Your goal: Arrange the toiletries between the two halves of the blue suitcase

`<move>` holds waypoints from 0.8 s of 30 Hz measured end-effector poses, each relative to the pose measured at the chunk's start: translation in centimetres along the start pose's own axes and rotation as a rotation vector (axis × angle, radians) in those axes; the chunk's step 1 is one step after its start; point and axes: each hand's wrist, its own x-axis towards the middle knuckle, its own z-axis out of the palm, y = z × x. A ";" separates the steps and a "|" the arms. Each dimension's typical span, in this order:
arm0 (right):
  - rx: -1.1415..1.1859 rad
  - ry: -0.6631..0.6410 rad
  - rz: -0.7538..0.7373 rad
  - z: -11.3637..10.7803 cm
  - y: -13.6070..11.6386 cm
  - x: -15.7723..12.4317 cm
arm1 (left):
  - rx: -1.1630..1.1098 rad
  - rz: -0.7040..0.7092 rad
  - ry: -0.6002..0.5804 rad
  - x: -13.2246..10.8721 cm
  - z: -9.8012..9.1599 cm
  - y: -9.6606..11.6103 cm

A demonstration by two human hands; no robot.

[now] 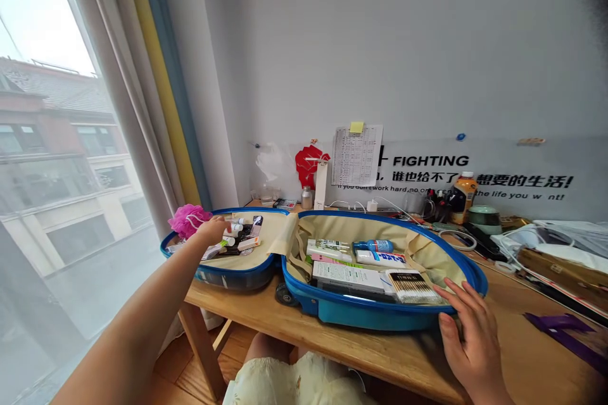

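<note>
An open blue suitcase (375, 319) lies on the wooden table, both halves facing up. My left hand (216, 230) is over the left half, among small white and black tubes (231, 241) beside a pink bath puff (189, 220); its fingertips are too small and partly hidden to tell what they hold. My right hand (470, 335) rests at the front right rim of the right half, fingers spread, holding nothing. Inside that half are a blue bottle (373, 245), a toothpaste box (381, 258), a white box (349, 276) and a pack of cotton swabs (412, 285).
Behind the suitcase stand an orange bottle (463, 197), a green-lidded jar (484, 218) and a small silver bottle (306, 197). Cables and a brown case (563, 272) lie to the right, with a purple item (565, 329) nearer. A window and curtains are at left.
</note>
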 end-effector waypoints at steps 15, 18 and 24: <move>0.000 -0.010 0.017 -0.2 -0.1 0.0 | 0.090 0.075 -0.038 -0.9 1.8 -1.7; -0.007 -0.004 -0.002 -0.1 0.0 0.0 | 0.046 0.061 -0.005 -1.4 1.5 -1.6; -0.007 0.003 -0.006 -0.1 0.0 0.0 | -0.087 -0.090 0.164 -1.5 -0.6 0.1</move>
